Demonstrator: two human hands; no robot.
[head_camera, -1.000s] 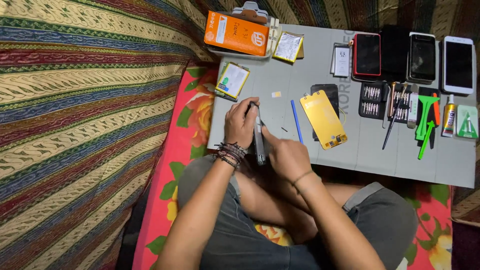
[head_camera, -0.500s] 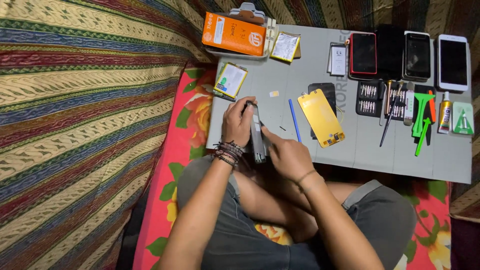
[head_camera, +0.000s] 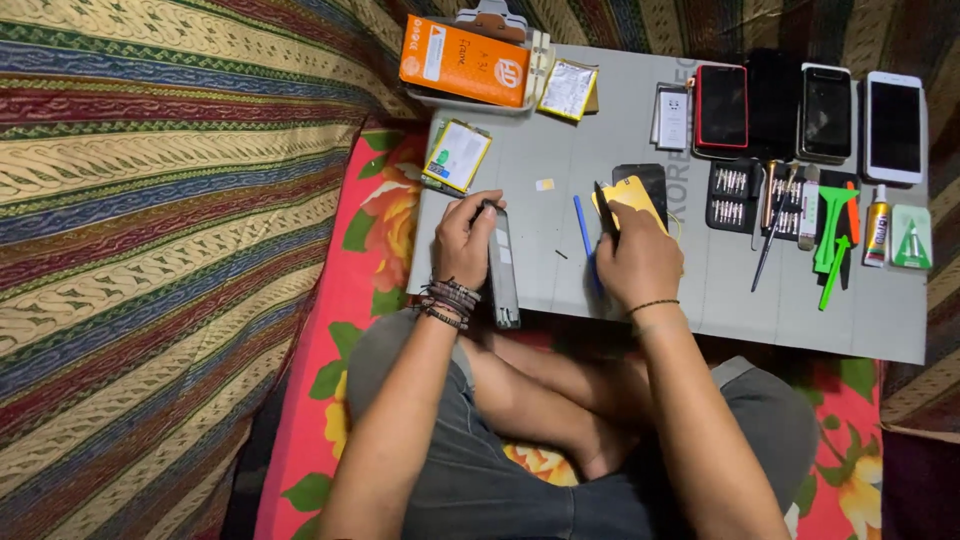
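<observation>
While your left hand (head_camera: 463, 238) grips the opened phone (head_camera: 502, 265) on edge at the grey mat's (head_camera: 560, 130) near side, your right hand (head_camera: 640, 262) pinches a dark tool (head_camera: 604, 213) beside the yellow part (head_camera: 632, 200), so disassembly looks midway, reassembly undone.

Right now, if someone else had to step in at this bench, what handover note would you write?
Left hand: grips an opened phone body, held on its long edge at the near side of the grey mat.
Right hand: fingers pinch a thin dark tool, tip over the yellow-backed panel lying on the mat.
Blue pry stick lies between the hands. Screwdriver bit set, green pry tools and glue tube sit to the right; four phones line the far edge.
Done: phone is open, panel is off. Left: nothing reassembled yet.
</observation>
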